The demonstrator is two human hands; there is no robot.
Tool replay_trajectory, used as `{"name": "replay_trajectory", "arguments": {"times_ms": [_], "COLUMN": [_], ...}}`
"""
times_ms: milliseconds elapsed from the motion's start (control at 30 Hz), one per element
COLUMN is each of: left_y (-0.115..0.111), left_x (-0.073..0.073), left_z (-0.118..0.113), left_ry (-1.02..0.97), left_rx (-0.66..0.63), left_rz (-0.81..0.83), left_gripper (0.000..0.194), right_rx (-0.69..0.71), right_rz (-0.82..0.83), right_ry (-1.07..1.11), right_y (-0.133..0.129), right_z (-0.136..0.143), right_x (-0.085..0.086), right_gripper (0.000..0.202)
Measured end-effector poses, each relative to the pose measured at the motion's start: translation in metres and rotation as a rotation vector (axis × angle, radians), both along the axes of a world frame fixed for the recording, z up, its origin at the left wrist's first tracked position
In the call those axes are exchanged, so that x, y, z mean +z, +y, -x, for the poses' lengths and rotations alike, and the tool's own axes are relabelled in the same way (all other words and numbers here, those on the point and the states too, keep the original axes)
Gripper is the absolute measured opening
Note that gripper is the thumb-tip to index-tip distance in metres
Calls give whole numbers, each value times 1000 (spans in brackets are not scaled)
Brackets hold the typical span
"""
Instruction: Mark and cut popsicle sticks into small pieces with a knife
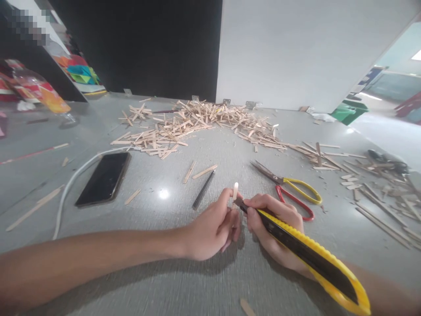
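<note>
As the left hand (pixel 208 232) pinches a small wooden stick (pixel 236 190) upright in bent fingers, the right hand (pixel 279 215) wraps closed around a yellow cutter (pixel 307 254), its blade at the stick; scissors (pixel 279 180) lie just beyond, piled sticks (pixel 204 118) farther back.

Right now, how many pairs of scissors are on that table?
1: the red-and-yellow scissors, lying just beyond the right hand. Any under the piled wooden sticks would be hidden.

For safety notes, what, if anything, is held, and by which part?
Right grip: yellow cutter, by its front end near the blade. Left grip: wooden stick, below its rounded tip.
</note>
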State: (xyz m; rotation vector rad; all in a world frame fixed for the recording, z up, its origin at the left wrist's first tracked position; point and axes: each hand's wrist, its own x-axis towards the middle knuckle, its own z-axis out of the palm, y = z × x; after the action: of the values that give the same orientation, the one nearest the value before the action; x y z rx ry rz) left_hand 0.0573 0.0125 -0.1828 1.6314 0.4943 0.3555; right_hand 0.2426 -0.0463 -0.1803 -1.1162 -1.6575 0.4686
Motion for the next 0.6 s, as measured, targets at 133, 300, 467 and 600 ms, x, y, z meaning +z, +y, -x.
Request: {"name": "replay_trajectory", "arguments": {"times_ms": [133,300,467,600], "left_y": [0,-1,0,2], "left_x": [0,2,1,-1], "left_z": [-1,-1,0,1], "left_ry": [-10,-5,-30,-53], "left_rx": [10,10,0,-9], "left_rz": [10,39,36,18], "left_gripper": [11,12,13,20], "right_rx": [-12,1,114,223], "right_rz": [127,134,13,-70], "right_ry": [88,123,15,-130], "right_y": [0,1,1,4], "right_z": [1,2,-3,-14], "right_x": [-2,-5,-7,-14], "right_gripper": [7,9,12,17]}}
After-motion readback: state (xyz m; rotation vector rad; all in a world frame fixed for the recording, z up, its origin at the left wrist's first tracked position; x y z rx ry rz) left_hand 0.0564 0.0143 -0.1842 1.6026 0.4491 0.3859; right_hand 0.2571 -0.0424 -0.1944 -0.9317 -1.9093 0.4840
